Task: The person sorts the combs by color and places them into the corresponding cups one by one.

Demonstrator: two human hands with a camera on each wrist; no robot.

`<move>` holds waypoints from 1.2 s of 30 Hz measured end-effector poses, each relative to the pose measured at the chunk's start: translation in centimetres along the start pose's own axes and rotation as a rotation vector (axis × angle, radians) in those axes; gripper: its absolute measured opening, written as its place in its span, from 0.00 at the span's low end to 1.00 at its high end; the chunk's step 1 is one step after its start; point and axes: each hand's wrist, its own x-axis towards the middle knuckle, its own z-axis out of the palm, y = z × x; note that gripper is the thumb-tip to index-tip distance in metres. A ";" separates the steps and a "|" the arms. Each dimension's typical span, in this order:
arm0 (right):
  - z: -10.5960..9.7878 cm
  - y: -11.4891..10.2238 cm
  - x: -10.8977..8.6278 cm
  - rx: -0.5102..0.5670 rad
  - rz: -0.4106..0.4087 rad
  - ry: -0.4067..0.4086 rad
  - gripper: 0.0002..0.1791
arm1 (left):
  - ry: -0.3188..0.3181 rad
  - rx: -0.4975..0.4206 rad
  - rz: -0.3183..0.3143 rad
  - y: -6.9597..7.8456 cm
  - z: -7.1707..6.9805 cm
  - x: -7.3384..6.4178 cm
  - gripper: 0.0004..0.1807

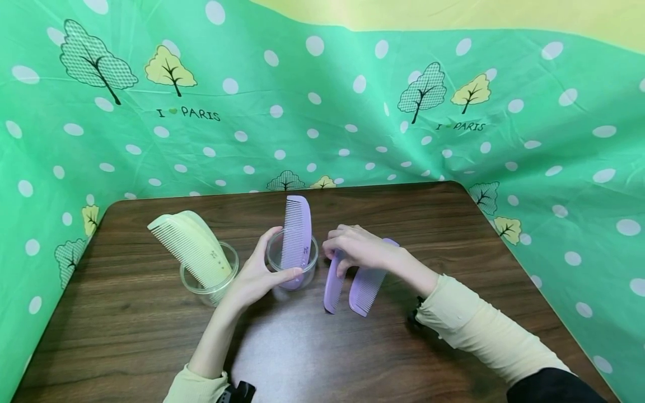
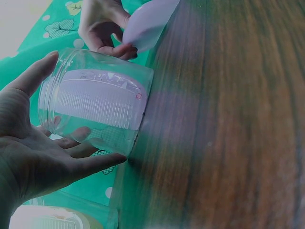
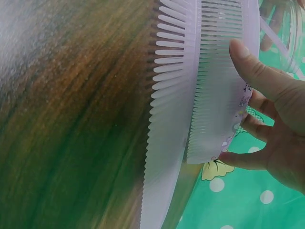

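Note:
My left hand (image 1: 254, 280) holds a clear round jar (image 1: 313, 262), its thumb and fingers spread around opposite sides. One purple comb (image 1: 298, 229) stands in this jar, its upper part rising above the rim. To the right, my right hand (image 1: 360, 246) grips a second purple comb (image 1: 333, 286) by its spine; in the right wrist view the thumb lies across this comb (image 3: 217, 90) with fingertips along the other side. Just beside it a third purple comb (image 1: 367, 290) lies on the table, its far end partly hidden under the right hand and wrist.
Left of my left hand stands another clear jar (image 1: 187, 282) holding pale yellow combs (image 1: 194, 246) that lean left. Everything is on a dark wooden table (image 1: 126, 330). A green dotted cloth (image 1: 282, 129) hangs behind and along the sides of the table.

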 end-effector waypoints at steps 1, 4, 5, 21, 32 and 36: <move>-0.1 0.0 0.0 0.001 -0.001 0.000 0.20 | 0.000 0.000 0.000 0.0 0.0 0.0 0.56; -0.3 0.0 -0.2 0.008 -0.008 0.003 0.19 | 0.001 -0.001 0.002 0.0 0.0 0.0 0.56; -0.3 0.0 -0.2 0.010 -0.011 0.003 0.19 | 0.001 0.001 0.002 0.0 0.0 0.0 0.56; -0.8 0.3 -1.2 0.034 -0.013 0.023 0.14 | 0.004 0.003 0.001 0.0 0.0 0.0 0.55; -1.5 0.0 -2.0 0.030 -0.006 0.045 0.12 | 0.001 -0.003 0.001 0.0 0.0 -0.1 0.55; -1.9 0.1 -2.4 0.021 -0.012 0.071 0.10 | 0.000 -0.014 0.007 0.0 0.0 0.0 0.55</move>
